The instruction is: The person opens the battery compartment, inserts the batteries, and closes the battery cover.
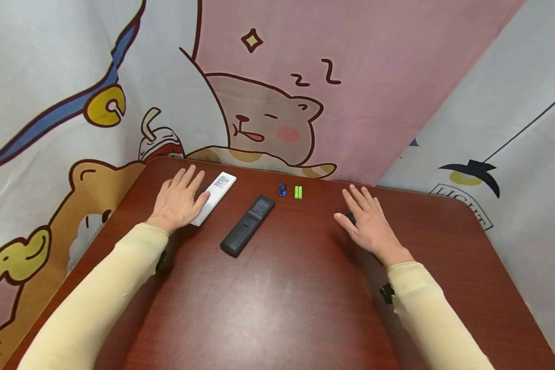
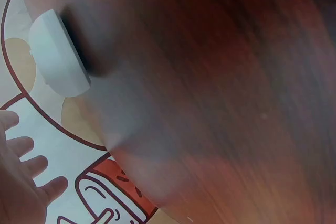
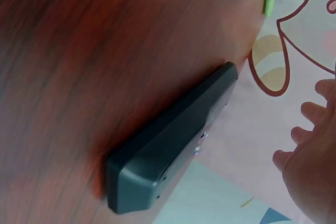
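My left hand (image 1: 178,200) is spread flat over the left side of a white remote control (image 1: 221,186), its thumb across the edge in the head view. In the left wrist view the remote's rounded white end (image 2: 60,56) shows on the tabletop, apart from the fingers (image 2: 34,166). My right hand (image 1: 370,226), fingers spread, hovers over a long black object (image 3: 168,140), mostly hidden beneath it in the head view. Between the hands a black remote control (image 1: 247,226) lies back side up.
Beyond the black remote lie blue batteries (image 1: 282,190) and green batteries (image 1: 298,192), side by side. A reddish-brown table (image 1: 268,308) bears everything. Cloth with cartoon prints (image 1: 370,103) hangs close behind its far edge and at both sides.
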`<state>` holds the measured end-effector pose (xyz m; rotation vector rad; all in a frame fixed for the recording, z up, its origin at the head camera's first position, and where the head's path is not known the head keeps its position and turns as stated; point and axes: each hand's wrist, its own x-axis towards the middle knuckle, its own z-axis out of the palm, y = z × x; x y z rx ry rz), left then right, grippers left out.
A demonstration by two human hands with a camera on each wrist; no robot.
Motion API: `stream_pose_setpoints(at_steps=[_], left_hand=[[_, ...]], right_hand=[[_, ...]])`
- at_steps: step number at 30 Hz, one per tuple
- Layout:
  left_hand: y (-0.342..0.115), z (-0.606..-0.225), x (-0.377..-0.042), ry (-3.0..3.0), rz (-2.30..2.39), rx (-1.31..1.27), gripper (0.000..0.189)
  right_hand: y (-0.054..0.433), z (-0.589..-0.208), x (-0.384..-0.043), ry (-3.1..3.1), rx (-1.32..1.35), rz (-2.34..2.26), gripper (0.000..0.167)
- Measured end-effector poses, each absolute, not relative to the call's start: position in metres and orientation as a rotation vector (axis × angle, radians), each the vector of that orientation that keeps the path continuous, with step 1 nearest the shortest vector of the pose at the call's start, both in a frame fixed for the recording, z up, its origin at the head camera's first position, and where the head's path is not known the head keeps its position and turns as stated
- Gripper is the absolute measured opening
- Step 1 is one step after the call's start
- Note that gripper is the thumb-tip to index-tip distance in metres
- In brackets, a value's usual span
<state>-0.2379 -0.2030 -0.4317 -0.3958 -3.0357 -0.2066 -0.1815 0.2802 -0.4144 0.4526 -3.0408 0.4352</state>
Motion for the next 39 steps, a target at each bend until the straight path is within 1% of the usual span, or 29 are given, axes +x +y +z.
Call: stream_pose_setpoints(at_steps=[11,30,39], left_hand=[[-0.200,-0.432,-0.238,-3.043,-0.247,-0.392,0.069],[-0.195,-0.439,-0.242,-3.115,-0.232,-0.353,0.068],[-0.191,-0.443,-0.241,-3.129,-0.204,-0.329,0.063]], right_hand=[[0.264,-0.411,-0.179,-3.042,0.461,0.536,0.075],[0.234,-0.410,-0.178,-3.039,0.517,0.742,0.067],[0.219,-0.413,-0.176,-3.050,0.517,0.848,0.068]])
